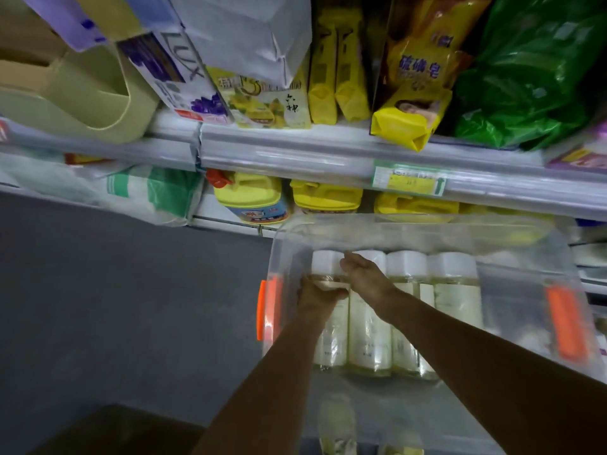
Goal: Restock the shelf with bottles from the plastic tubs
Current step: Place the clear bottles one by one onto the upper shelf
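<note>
A clear plastic tub (512, 300) with orange latches stands on the floor below the shelf. Inside lie several pale yellow bottles with white caps side by side. My left hand (317, 295) grips the leftmost bottle (330, 336) around its neck, just under the cap. My right hand (364, 274) reaches in beside it with its fingers over the cap end of the second bottle (369, 336); the hand hides whether they hold it. Two further bottles (456, 290) lie to the right, untouched.
The shelf edge (328, 156) with a green price tag runs above the tub. Yellow jugs (253, 198) stand on the lower shelf behind the tub. Soap boxes and bags fill the upper shelf. Grey floor (115, 307) lies to the left. A dark box corner (124, 431) is at bottom left.
</note>
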`<state>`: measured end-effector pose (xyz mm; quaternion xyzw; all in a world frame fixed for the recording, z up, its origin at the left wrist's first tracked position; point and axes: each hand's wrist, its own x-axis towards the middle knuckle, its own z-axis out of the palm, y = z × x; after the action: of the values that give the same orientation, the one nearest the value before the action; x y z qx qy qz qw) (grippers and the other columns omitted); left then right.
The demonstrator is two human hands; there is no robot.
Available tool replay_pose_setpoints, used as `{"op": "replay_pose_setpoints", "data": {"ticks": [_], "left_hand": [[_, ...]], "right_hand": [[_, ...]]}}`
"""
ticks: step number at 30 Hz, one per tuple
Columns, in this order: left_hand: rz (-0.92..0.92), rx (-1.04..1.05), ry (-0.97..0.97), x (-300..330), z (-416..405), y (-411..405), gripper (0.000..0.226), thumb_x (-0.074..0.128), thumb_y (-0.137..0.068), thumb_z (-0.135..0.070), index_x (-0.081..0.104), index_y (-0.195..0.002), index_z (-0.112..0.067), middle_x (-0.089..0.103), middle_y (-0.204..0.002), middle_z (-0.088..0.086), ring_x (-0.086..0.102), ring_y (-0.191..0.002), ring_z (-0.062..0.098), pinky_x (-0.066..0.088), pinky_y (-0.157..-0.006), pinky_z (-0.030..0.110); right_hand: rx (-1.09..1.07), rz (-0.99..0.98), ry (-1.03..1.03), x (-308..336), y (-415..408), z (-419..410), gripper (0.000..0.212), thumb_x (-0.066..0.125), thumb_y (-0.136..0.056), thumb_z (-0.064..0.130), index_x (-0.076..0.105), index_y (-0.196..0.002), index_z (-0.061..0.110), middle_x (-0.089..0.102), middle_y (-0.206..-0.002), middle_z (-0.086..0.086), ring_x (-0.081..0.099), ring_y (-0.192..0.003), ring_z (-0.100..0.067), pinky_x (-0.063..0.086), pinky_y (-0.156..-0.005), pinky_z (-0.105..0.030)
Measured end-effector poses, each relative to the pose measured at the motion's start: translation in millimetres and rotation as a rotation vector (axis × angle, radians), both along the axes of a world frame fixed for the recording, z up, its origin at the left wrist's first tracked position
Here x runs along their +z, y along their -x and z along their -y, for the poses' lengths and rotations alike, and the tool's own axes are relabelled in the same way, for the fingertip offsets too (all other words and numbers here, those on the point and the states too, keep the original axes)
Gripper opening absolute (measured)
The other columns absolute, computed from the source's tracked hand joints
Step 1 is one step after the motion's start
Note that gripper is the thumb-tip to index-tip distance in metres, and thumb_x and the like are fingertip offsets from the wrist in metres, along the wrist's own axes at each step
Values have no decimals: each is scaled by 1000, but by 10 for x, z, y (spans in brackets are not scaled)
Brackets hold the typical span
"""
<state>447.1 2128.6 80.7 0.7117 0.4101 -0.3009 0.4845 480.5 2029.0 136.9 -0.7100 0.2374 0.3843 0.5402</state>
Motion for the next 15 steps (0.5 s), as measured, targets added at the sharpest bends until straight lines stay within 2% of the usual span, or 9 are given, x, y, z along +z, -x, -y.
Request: {"op": "replay_pose_setpoints", "data": {"ticks": [2,4,5,6,7,10,12,15], "left_hand": [[7,-33,-32,-74,2,38,69,89,-68,-18,35,-111,-20,53,-112,-1,56,-105,17,45,-83,24],[37,-77,-98,-280,-7,85,85,92,-44,-37,41,-109,-16,59,-113,2,62,-107,20,53,-89,32],[50,-95,-125,-483,-19,118,94,87,-34,-48,45,-112,-16,62,-112,2,64,-106,21,55,-90,36],[68,-107,-129,-690,-21,146,100,82,-27,-54,48,-114,-17,64,-110,2,65,-105,21,56,-89,38],[74,-114,-134,-813,-14,162,102,78,-24,-56,50,-115,-18,64,-110,2,66,-104,21,56,-89,39],[84,-144,-143,-615,-18,151,103,77,-25,-53,51,-116,-14,64,-111,2,65,-104,21,56,-90,38],[95,-157,-145,-323,1,123,93,88,-39,-40,49,-118,-12,63,-115,4,64,-108,23,54,-92,38],[97,-153,-135,-166,5,108,79,91,-58,-23,40,-117,-10,59,-118,4,61,-112,24,51,-91,33]], "right_hand": [[-22,3,-12,-87,-9,-16,34,45,-100,20,53,-133,18,59,-126,-10,52,-123,-27,40,-103,-37],[-29,9,-1,-182,-10,-12,21,45,-99,20,62,-111,27,61,-108,-4,56,-114,-26,44,-99,-40],[-30,4,3,-206,-13,-8,19,44,-99,18,62,-101,25,60,-103,-6,56,-109,-26,46,-95,-41],[-24,3,1,-228,-13,-6,20,43,-100,16,63,-100,20,59,-102,-9,56,-108,-27,46,-93,-42],[-11,4,1,-232,-10,-3,22,42,-100,14,62,-108,13,60,-107,-14,55,-111,-29,45,-94,-42],[5,24,33,-177,-14,-13,35,39,-103,18,48,-137,12,52,-136,-15,49,-125,-29,41,-96,-34],[9,34,32,-154,-17,-1,38,37,-104,19,43,-141,13,48,-142,-15,47,-128,-28,40,-98,-33],[46,33,39,-147,1,-5,39,34,-105,20,40,-143,10,40,-148,-14,42,-131,-26,36,-101,-31]]}}
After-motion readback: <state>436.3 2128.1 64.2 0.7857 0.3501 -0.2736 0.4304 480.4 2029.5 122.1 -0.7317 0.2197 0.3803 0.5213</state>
